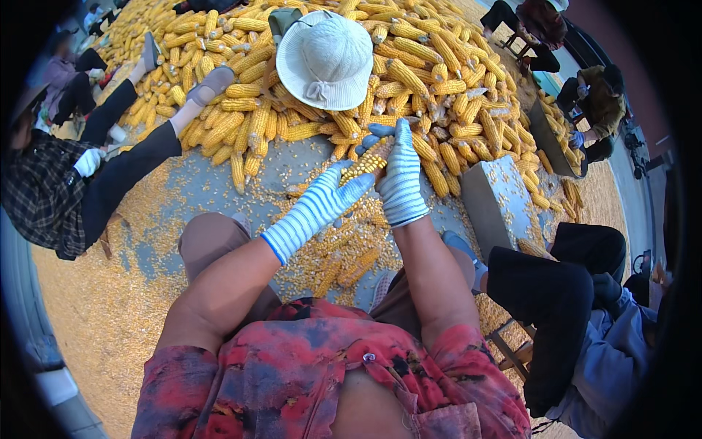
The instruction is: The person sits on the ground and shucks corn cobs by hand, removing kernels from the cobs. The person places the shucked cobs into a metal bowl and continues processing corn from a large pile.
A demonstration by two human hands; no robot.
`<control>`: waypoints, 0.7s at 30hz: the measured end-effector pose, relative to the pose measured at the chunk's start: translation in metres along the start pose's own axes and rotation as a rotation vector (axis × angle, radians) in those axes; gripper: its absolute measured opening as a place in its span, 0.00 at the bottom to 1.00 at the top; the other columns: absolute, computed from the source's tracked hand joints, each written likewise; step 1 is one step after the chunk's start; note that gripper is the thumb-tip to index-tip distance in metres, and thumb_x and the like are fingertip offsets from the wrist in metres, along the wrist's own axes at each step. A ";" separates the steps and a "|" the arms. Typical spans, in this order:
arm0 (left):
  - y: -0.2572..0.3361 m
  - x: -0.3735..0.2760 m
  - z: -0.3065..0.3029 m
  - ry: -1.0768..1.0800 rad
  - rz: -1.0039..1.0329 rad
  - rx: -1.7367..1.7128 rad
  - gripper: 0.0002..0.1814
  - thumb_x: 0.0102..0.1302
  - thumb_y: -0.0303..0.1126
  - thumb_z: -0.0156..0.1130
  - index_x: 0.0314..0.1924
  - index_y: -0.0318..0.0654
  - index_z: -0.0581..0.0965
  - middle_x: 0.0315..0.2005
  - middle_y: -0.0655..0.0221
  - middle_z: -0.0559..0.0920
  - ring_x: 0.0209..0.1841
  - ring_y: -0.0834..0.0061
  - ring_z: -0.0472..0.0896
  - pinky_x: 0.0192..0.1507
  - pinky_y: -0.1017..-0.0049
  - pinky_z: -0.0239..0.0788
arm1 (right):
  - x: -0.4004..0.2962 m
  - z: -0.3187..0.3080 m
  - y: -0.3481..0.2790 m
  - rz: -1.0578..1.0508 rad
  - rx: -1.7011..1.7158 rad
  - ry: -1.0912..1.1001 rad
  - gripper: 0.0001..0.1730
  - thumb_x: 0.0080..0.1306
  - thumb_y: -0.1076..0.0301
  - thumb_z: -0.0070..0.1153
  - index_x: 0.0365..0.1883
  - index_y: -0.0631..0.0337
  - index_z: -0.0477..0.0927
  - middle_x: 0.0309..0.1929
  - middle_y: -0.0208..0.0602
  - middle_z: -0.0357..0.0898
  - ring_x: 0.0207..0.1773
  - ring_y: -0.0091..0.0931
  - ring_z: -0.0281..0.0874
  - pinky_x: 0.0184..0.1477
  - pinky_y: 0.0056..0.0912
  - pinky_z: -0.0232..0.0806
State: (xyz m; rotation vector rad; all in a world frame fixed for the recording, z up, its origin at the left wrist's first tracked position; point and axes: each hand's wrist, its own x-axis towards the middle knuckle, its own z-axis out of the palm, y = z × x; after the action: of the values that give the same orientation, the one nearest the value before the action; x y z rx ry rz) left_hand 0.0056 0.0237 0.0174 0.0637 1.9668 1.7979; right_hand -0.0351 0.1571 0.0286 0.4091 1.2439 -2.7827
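Note:
Between my two gloved hands is a partly shelled corn cob (371, 162), tilted, with yellow kernels on its lower side and a browner bare part near the top. My left hand (329, 192), in a blue-and-white striped glove with a grey-blue coated palm, grips its lower end. In a matching glove, my right hand (403, 170) closes around the upper end. Below them, loose kernels (315, 238) and several cobs (357, 267) lie on the grey floor between my knees. Just beyond my hands rises a large heap of corn cobs (417, 77).
A white sun hat (329, 60) lies on the heap. To the right stand a grey block (496, 197) and a metal scoop-like container (554, 137) of cobs. People sit close by: one in a checked shirt (44, 186) at left, another in dark trousers (543, 302) at right.

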 end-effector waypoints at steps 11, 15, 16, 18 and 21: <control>0.005 0.000 0.001 0.058 0.193 0.366 0.39 0.48 0.46 0.65 0.54 0.30 0.62 0.46 0.54 0.73 0.46 0.65 0.74 0.47 0.71 0.65 | -0.001 0.007 0.001 -0.261 -0.528 -0.082 0.33 0.57 0.41 0.48 0.42 0.66 0.68 0.27 0.39 0.74 0.29 0.26 0.73 0.35 0.26 0.66; 0.011 -0.008 0.004 0.342 0.265 0.970 0.36 0.44 0.49 0.64 0.48 0.30 0.66 0.39 0.50 0.75 0.42 0.55 0.75 0.45 0.64 0.67 | -0.007 0.011 0.017 -0.382 -0.473 0.185 0.28 0.55 0.53 0.58 0.43 0.66 0.66 0.31 0.35 0.73 0.30 0.19 0.68 0.36 0.22 0.63; 0.008 -0.007 0.004 0.378 0.317 1.002 0.37 0.44 0.50 0.64 0.48 0.30 0.66 0.39 0.50 0.75 0.42 0.55 0.75 0.44 0.64 0.67 | -0.018 0.021 0.014 -0.338 -0.452 0.230 0.25 0.55 0.55 0.58 0.41 0.65 0.67 0.32 0.33 0.72 0.31 0.18 0.67 0.36 0.21 0.63; 0.003 -0.006 0.004 0.433 0.406 1.039 0.38 0.42 0.49 0.65 0.48 0.29 0.65 0.40 0.50 0.74 0.41 0.55 0.75 0.44 0.64 0.67 | -0.013 0.012 0.014 -0.283 -0.401 0.145 0.23 0.56 0.57 0.58 0.41 0.64 0.67 0.31 0.33 0.72 0.31 0.18 0.68 0.36 0.20 0.63; 0.007 -0.004 0.006 0.407 0.337 0.841 0.39 0.40 0.45 0.67 0.49 0.29 0.63 0.40 0.52 0.74 0.42 0.56 0.75 0.45 0.64 0.67 | -0.014 0.008 0.014 -0.305 -0.344 0.043 0.19 0.57 0.60 0.56 0.40 0.63 0.67 0.30 0.32 0.73 0.32 0.19 0.69 0.36 0.20 0.64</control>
State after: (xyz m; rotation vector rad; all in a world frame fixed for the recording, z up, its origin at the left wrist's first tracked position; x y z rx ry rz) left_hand 0.0099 0.0291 0.0252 0.3354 3.0372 1.0691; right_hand -0.0210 0.1415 0.0277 0.2738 1.8973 -2.7143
